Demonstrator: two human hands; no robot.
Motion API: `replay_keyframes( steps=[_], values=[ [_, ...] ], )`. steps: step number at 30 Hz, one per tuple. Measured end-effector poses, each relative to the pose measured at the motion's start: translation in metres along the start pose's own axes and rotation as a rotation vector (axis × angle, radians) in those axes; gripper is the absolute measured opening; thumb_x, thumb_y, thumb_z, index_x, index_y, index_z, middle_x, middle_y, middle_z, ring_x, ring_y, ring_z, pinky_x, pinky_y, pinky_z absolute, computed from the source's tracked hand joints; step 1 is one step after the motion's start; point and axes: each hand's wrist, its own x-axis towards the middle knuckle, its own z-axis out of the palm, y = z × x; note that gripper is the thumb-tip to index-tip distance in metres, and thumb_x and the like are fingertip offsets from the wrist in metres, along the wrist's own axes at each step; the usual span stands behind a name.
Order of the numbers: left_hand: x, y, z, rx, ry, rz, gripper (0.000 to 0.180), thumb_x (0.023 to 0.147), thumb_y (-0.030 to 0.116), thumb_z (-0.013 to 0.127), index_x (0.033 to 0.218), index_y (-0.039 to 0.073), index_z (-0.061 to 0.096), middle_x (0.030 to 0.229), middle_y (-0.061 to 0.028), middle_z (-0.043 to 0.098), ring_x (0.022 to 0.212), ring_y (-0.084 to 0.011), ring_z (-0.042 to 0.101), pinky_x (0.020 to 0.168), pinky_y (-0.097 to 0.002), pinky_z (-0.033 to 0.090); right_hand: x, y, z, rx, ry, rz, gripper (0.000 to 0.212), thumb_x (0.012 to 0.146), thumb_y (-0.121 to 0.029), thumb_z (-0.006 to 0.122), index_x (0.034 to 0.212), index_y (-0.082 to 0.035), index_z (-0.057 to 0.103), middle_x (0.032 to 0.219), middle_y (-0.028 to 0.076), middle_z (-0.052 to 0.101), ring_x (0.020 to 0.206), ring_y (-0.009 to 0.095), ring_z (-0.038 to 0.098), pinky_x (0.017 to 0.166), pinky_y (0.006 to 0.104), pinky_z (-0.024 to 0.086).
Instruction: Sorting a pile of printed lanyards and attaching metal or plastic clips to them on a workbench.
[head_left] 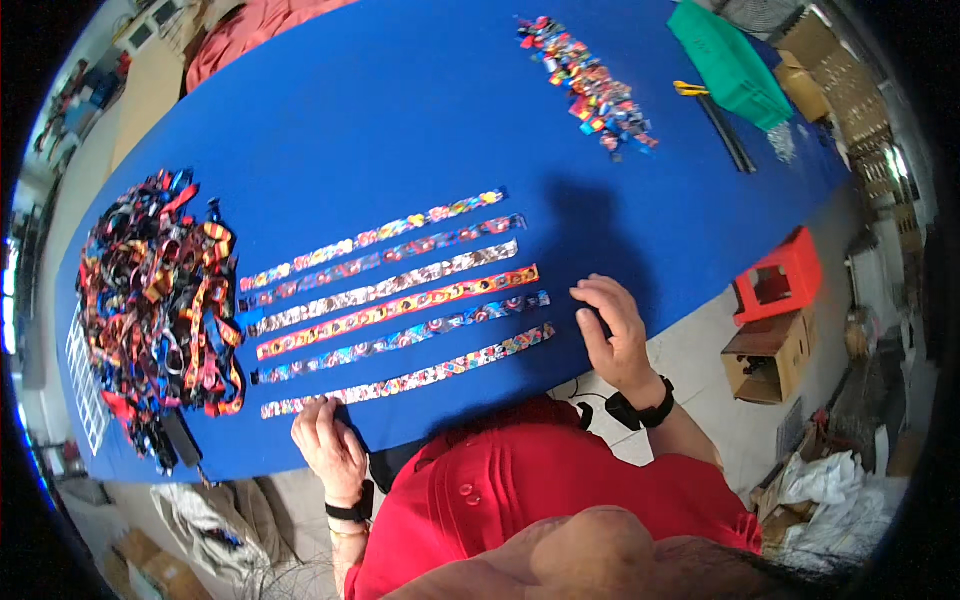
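Note:
Several printed fabric straps lie side by side in slanted rows on the blue table. The nearest is a white multicoloured strap (420,383); beyond it come a blue strap (400,341), a red and yellow strap (400,308) and others. My left hand (330,450) rests at the table's near edge, its fingertips lying on the left part of the nearest strap. Past the straps' right ends, my right hand (614,335) hovers by the near edge, thumb apart from the bent fingers, with nothing visible in it.
A tangled heap of straps (160,300) covers the table's left end. A long pile of small colourful pieces (590,85) lies at the far right, near yellow-handled scissors (690,89) and a green crate (730,65). A red stool (780,275) and cardboard box (770,355) stand right.

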Motion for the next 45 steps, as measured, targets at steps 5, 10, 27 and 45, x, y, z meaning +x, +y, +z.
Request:
replay_keyframes(
  steps=[5, 10, 27, 45],
  values=[
    [0.004, -0.002, 0.001, -0.035, 0.014, 0.019, 0.037, 0.083, 0.000, 0.054, 0.120, 0.002, 0.060, 0.120, -0.0181, 0.058, 0.116, -0.0368, 0.053, 0.104, -0.0495, 0.039, 0.044, -0.066, -0.025, 0.192, -0.076, -0.231, 0.032, 0.085, -0.003, 0.069, 0.118, -0.005, 0.066, 0.115, 0.015, 0.067, 0.107, 0.034, 0.065, 0.092, 0.0428, 0.053],
    [0.006, -0.002, 0.001, -0.053, 0.007, 0.024, 0.036, 0.085, 0.000, 0.056, 0.120, 0.002, 0.060, 0.120, -0.0180, 0.059, 0.116, -0.0366, 0.054, 0.103, -0.0495, 0.039, 0.079, -0.119, -0.035, 0.302, -0.106, -0.619, 0.042, 0.082, 0.003, 0.067, 0.122, -0.010, 0.062, 0.114, 0.017, 0.068, 0.102, 0.034, 0.068, 0.086, 0.0446, 0.056],
    [0.004, -0.005, 0.001, -0.061, 0.014, 0.023, 0.039, 0.082, 0.000, 0.058, 0.121, 0.002, 0.061, 0.119, -0.0163, 0.060, 0.116, -0.0358, 0.055, 0.103, -0.0484, 0.040, 0.091, -0.159, -0.026, 0.536, -0.252, -0.661, 0.106, 0.081, 0.005, 0.062, 0.153, -0.054, 0.011, 0.105, 0.015, 0.071, 0.084, 0.033, 0.072, 0.071, 0.0433, 0.059],
    [0.003, -0.002, 0.005, -0.037, 0.067, 0.004, 0.043, 0.078, -0.002, 0.063, 0.120, 0.004, 0.062, 0.120, -0.0149, 0.060, 0.117, -0.0351, 0.056, 0.103, -0.0482, 0.042, 0.065, -0.147, -0.032, 0.256, 0.344, -0.948, 0.014, 0.102, -0.022, 0.048, 0.111, -0.021, 0.059, 0.088, -0.007, 0.069, 0.067, 0.013, 0.059, 0.067, 0.0280, 0.049]
  ],
)
